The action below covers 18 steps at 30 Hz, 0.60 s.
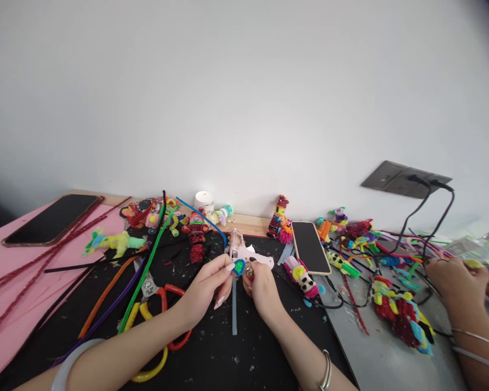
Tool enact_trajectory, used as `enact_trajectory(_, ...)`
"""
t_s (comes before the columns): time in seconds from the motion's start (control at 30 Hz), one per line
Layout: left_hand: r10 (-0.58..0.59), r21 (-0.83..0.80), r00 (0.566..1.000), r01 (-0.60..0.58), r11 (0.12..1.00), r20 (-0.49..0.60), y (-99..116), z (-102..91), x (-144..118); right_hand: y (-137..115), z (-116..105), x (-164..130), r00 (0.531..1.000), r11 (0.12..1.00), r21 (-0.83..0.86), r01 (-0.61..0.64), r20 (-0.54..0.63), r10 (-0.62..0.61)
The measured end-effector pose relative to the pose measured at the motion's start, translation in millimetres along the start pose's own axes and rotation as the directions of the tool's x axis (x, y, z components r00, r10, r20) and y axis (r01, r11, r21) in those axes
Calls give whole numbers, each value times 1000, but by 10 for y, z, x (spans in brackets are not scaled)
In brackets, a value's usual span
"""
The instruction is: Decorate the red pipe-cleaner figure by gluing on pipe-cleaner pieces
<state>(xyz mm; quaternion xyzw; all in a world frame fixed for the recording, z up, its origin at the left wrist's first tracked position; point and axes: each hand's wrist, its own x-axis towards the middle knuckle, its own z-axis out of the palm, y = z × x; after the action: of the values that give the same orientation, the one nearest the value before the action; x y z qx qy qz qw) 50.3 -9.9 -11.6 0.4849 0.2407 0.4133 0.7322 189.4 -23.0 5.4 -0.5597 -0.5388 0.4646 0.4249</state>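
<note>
My left hand pinches a small blue-and-green fuzzy piece between thumb and fingers, near the middle of the view. Close beside it, my right hand has its fingers curled in; whatever they grip is hidden. A ring shows on that hand. Just behind both hands is a pale pink hot glue gun, its handle partly covered by my right hand. A translucent glue stick sticks out of it toward me. Left of my left hand lie scissors with red and yellow handles, partly under my forearm.
Pipe cleaners cross the black mat. Fuzzy figures line the wall, near a white cup. Phones lie at left and right. Black cables hang from an outlet. Another person's hand works at right.
</note>
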Motion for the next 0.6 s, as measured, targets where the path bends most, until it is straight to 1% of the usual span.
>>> enact_trajectory(0.17,-3,-5,1000,3,1000,8,-6,-4,-6,7,1,-2,999,999,-41,8,-31,-9)
enact_trajectory(0.37,-3,-2,1000,3,1000,20,-10,-8,-3,47,7,9,999,1000,18,-16,-35,16)
enact_trajectory(0.6,-10,-4,999,11,1000,40,-21,-12,3,65,22,8,996,998,45,-33,-76,36)
